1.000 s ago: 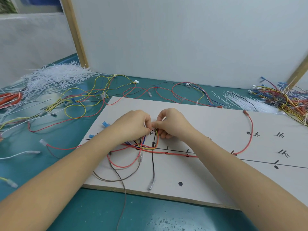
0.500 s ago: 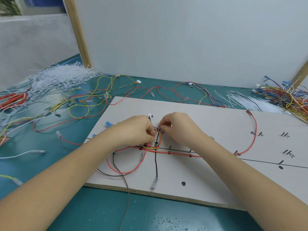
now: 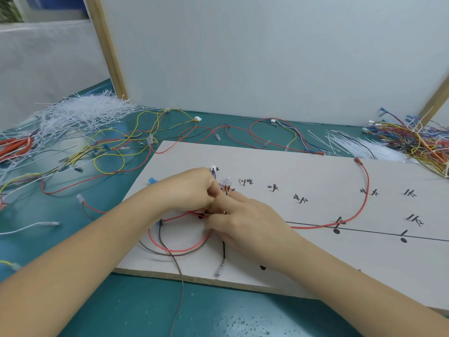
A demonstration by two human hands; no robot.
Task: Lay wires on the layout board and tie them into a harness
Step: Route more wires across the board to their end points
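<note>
- White layout board (image 3: 315,251), lower centre to right, carries a wire bundle (image 3: 227,190) at centre frame.
- Left hand (image 3: 192,190): fingers curled, pinching the bundle.
- Right hand (image 3: 245,222): fingers bent onto the same bundle.
- Red wire (image 3: 364,190) arcs across the board's right.
- Cable ties (image 3: 80,115) heaped upper left.
</note>
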